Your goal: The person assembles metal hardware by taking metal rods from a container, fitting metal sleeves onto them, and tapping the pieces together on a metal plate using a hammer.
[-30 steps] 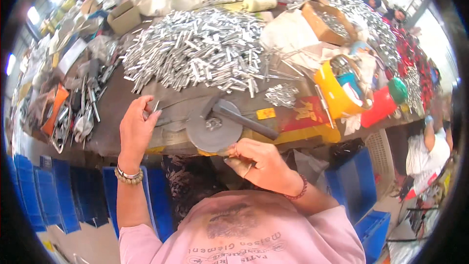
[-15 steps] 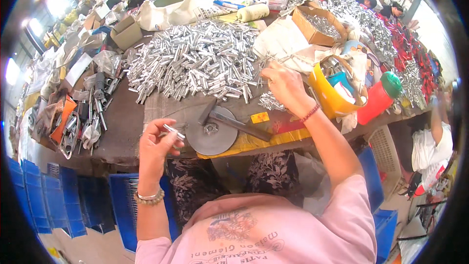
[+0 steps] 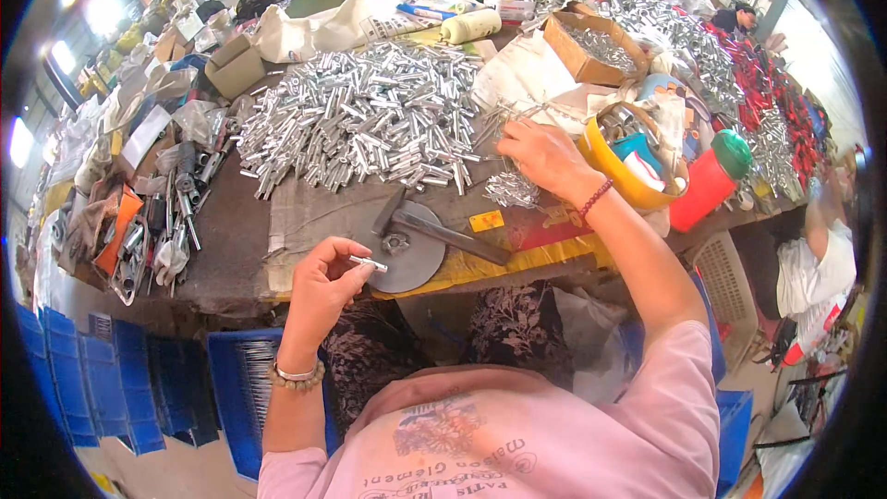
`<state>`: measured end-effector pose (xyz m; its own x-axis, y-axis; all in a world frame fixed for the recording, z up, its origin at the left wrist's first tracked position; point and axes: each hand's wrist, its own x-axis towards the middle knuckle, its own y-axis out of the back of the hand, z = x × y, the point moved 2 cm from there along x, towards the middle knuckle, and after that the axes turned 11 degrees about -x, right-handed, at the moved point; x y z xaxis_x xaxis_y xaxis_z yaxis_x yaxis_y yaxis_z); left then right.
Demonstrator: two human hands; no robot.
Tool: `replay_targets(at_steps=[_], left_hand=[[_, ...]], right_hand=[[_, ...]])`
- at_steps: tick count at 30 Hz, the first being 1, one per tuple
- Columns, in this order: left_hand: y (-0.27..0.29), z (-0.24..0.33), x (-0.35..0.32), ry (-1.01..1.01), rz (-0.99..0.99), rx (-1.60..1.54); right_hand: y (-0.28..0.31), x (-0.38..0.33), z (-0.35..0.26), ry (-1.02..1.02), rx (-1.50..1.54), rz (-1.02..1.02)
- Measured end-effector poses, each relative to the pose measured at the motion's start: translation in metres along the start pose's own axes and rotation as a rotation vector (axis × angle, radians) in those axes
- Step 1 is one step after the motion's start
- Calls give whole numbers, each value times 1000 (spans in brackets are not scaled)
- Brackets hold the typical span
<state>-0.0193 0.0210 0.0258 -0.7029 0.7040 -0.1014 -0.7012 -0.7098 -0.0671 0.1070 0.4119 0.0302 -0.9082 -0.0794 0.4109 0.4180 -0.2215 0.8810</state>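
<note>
Silvery metal tubes [image 3: 370, 120] lie heaped across our surface [image 3: 231, 240], the biggest mass before us. Nearer sits the round metal disc with its lever [image 3: 411, 236]. Our right hand [image 3: 545, 155], fingers curled down, picks at a small cluster of thin pins [image 3: 511, 189]; a careless sweep could scatter them. Our left hand [image 3: 319, 291] pinches one small tube [image 3: 368, 264] just off the surface edge, where a slack grip would likely drop it into our lap.
</note>
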Motion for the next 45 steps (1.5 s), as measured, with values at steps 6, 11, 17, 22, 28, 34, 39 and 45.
replay_targets(at_steps=[6,11,17,22,28,34,39,45], left_hand=[[9,-5,2,-75,35,156],[9,-1,-3,-61,-8,144],[6,0,-1,-242,-35,348],[-5,16,-9,-396,-68,542],[-12,22,-21,-368,-26,618],[-8,13,-10,-360,6,676],[-7,8,2,-450,-28,675],[-2,1,-5,-419,-3,615]], right_hand=[[-9,8,4,104,-73,-1],[-3,14,8,160,-69,-8],[-4,24,5,218,-58,-67],[-5,19,11,221,-56,-50],[15,9,-7,42,-22,-82],[40,10,-78,-484,983,69],[51,11,-150,-651,1707,-82],[65,2,-181,-390,905,-104]])
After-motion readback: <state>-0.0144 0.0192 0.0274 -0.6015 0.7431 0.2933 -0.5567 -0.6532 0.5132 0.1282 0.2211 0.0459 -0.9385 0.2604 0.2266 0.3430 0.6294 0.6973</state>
